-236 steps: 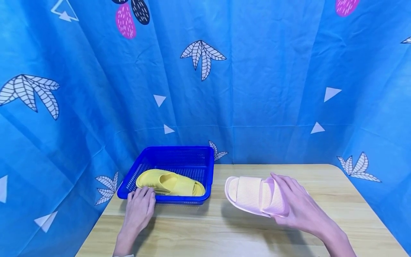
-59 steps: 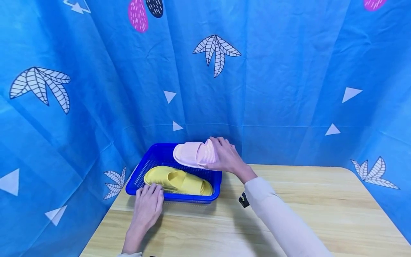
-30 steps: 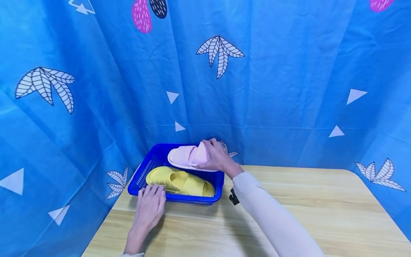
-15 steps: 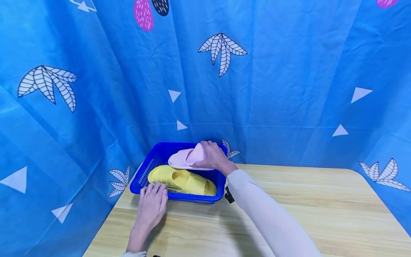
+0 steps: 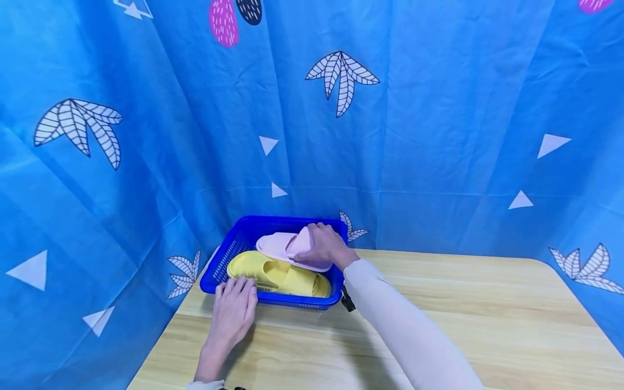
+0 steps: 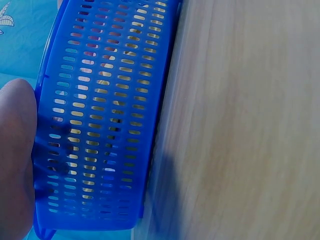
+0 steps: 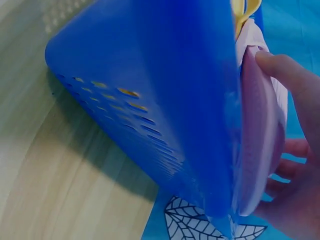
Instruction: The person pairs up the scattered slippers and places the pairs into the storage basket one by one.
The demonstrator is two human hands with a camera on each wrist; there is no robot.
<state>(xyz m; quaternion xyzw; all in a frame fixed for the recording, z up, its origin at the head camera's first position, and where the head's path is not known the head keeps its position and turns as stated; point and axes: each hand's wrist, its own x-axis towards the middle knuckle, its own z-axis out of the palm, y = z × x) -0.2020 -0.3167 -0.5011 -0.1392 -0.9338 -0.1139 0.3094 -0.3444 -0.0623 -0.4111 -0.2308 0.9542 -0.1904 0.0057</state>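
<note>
A pink slipper (image 5: 275, 245) with a ribbed strap sits inside the back of the blue basket (image 5: 292, 299), tilted a little. My right hand (image 5: 325, 245) grips it near its right end; the right wrist view shows the thumb on the pink slipper (image 7: 257, 130) edge and fingers on the far side. In front of it lies a yellow slipper (image 5: 297, 280), its left end partly overlapped by my fingers. My left hand (image 5: 234, 309) holds the basket's near rim at the left, fingers bent over it. The left wrist view shows that hand (image 6: 17, 160) beside the perforated wall (image 6: 100, 120).
The basket stands at the back left of a wooden table (image 5: 463, 314). A blue patterned curtain (image 5: 429, 135) hangs close behind and along the sides. A black buckle (image 5: 347, 300) hangs below the right sleeve (image 5: 400, 325).
Earlier my right hand held the pink slipper over the table on the right. It has carried the slipper left over the basket and lowered it in behind the yellow one. The left hand stays at the rim.
</note>
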